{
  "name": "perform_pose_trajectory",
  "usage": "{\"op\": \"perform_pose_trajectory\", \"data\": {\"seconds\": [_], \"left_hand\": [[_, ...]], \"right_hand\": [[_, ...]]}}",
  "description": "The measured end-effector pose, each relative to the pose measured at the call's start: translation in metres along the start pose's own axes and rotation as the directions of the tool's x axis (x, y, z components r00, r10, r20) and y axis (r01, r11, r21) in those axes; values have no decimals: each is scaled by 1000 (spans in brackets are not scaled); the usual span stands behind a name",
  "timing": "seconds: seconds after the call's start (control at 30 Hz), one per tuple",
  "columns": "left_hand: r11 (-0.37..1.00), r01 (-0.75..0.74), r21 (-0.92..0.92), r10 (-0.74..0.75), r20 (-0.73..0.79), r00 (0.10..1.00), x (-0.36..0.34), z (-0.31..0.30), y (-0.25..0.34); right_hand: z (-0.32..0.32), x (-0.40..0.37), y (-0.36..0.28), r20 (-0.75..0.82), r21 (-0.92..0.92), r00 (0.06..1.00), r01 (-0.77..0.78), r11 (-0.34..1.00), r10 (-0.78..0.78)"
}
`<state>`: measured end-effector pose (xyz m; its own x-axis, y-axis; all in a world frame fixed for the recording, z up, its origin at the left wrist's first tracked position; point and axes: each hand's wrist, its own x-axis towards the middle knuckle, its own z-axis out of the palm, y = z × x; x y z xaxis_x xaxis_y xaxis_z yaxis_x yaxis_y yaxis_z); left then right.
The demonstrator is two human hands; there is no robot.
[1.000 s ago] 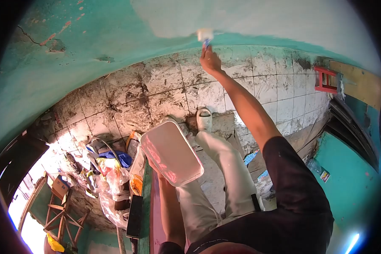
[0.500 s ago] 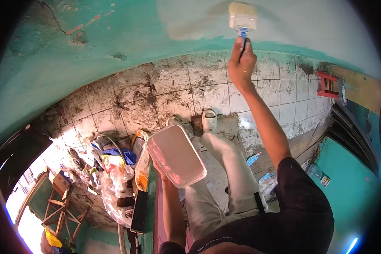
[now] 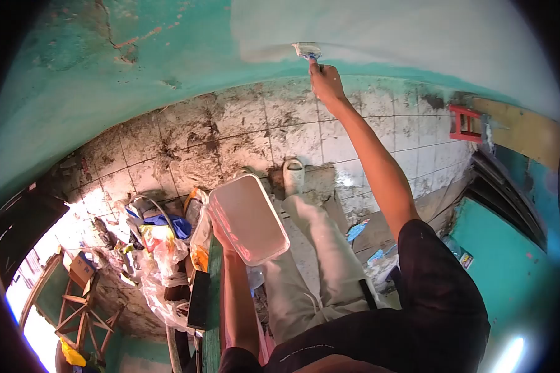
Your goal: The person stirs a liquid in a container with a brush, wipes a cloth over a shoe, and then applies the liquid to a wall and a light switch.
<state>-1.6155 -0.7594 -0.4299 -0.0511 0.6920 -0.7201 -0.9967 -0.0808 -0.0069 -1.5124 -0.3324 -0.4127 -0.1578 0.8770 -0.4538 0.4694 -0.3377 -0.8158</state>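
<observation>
My right hand (image 3: 326, 83), fingers wrapped round the handle, holds a paintbrush (image 3: 307, 51) with its bristles against the wall (image 3: 379, 31). Pale paint covers the wall's upper right, while bare green shows to the left and along the bottom. At my left side, a shallow rectangular tray (image 3: 249, 219) with light paint inside is held by its left edge in my left hand (image 3: 225, 239). Most of that hand's fingers are hidden beneath the tray.
Dirty white floor tiles (image 3: 242, 133) run along the wall. Plastic bags and rubbish (image 3: 165, 239) lie left of the tray, beside a green wooden edge (image 3: 212, 304). A red stool (image 3: 465, 123) stands at right, a wooden frame (image 3: 84, 317) at lower left.
My right hand has brought the paintbrush down and to the left along the wall. The tray stays in my left hand, and the whole view has shifted slightly.
</observation>
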Motion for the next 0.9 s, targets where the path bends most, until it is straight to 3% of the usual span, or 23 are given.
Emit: {"op": "perform_pose_trajectory", "data": {"seconds": [0.07, 0.13, 0.17, 0.23, 0.3, 0.37, 0.4, 0.47, 0.5, 0.53, 0.57, 0.6, 0.67, 0.77, 0.9], "left_hand": [[1000, 5, -21, -4, 27, 1000, -2, 18, -7], [1000, 3, -27, -2, 42, 999, -7, 32, -6], [1000, -1, -26, 2, 47, 999, -9, 37, -5], [1000, -10, -19, 11, 47, 999, -14, 42, 1], [1000, -11, -5, 11, 35, 999, -21, 41, 7], [1000, -11, 19, 11, 24, 1000, -25, 37, 18], [1000, -11, 26, 11, 22, 1000, -25, 35, 21], [999, -11, 44, 10, 27, 1000, -23, 32, 29], [999, -13, 53, 11, 27, 1000, -23, 30, 33], [998, -18, 53, 17, 27, 1000, -22, 29, 34], [998, -23, 53, 22, 22, 1000, -24, 27, 34], [999, -22, 49, 21, 13, 1000, -29, 26, 32], [999, -14, 39, 14, 16, 1000, -35, 34, 25], [999, -21, 37, 19, 69, 997, -32, 62, 24], [998, -28, 64, 20, 124, 992, -39, 99, 32]], "right_hand": [[-18, -28, -42, -1, -3, 998, 61, 998, -61], [-33, -56, -75, -51, -88, 961, 266, 960, -271], [-36, -74, -93, -50, -87, 960, 271, 959, -276], [-37, -103, -121, -254, -93, 813, 519, 850, -524], [-31, -101, -119, -267, 16, 805, 553, 833, -530], [-5, -62, -91, -315, -207, 693, 617, 759, -649], [9, -29, -56, -243, -220, 831, 456, 862, -501], [44, 28, 62, -176, -618, 908, 199, 760, -380], [49, 45, 99, -179, -613, 908, 198, 765, -379], [46, 60, 127, -183, -608, 950, 91, 789, -251], [44, 58, 129, -184, -604, 976, -20, 797, -115], [40, 58, 129, -179, -607, 978, -23, 794, -108], [12, 44, 61, 60, -153, 997, -32, 988, 42], [-28, -15, -39, 95, -47, 995, 23, 999, -19], [-63, -104, -164, 21, 107, 996, 85, 991, -88]]}}
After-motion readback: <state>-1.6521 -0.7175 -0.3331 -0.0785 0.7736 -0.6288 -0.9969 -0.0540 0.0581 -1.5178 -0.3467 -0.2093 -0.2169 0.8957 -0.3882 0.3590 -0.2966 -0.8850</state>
